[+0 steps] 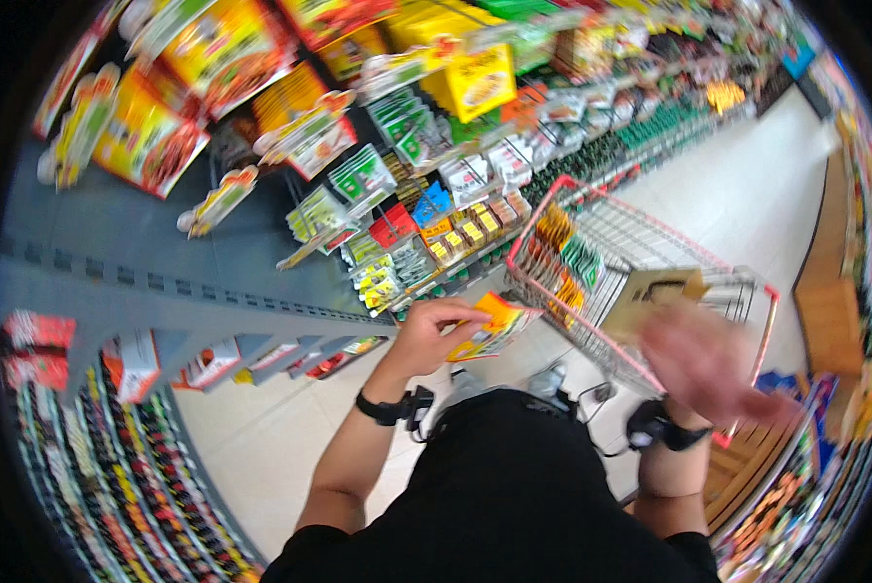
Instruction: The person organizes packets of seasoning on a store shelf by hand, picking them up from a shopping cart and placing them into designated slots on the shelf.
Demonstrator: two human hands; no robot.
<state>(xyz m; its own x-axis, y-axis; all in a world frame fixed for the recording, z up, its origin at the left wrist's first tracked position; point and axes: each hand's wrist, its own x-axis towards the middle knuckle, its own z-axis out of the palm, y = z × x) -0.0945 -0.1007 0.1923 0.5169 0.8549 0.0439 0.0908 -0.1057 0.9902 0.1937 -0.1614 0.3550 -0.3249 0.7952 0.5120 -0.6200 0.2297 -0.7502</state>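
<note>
My left hand (436, 334) pinches a yellow and orange food packet (500, 328) between thumb and fingers, in front of my body. To the right, my right hand (698, 357) is blurred by motion, with its fingers spread and no object visible in it. It is over the near end of a wire shopping cart (654, 218) with red edging. Inside the cart lie orange packets (541, 270), green and white packets (583, 260) and a brown cardboard piece (625, 306), partly hidden behind my right hand. Both wrists wear black straps with small devices.
A shelf unit (188, 291) stands at the left, with yellow food packets (479, 80) hanging above. Small packets (381, 280) fill racks beyond my left hand. At the right are a curved wooden display edge (818, 291) and a slatted wooden stand (745, 466). A pale tiled floor (261, 437) runs below.
</note>
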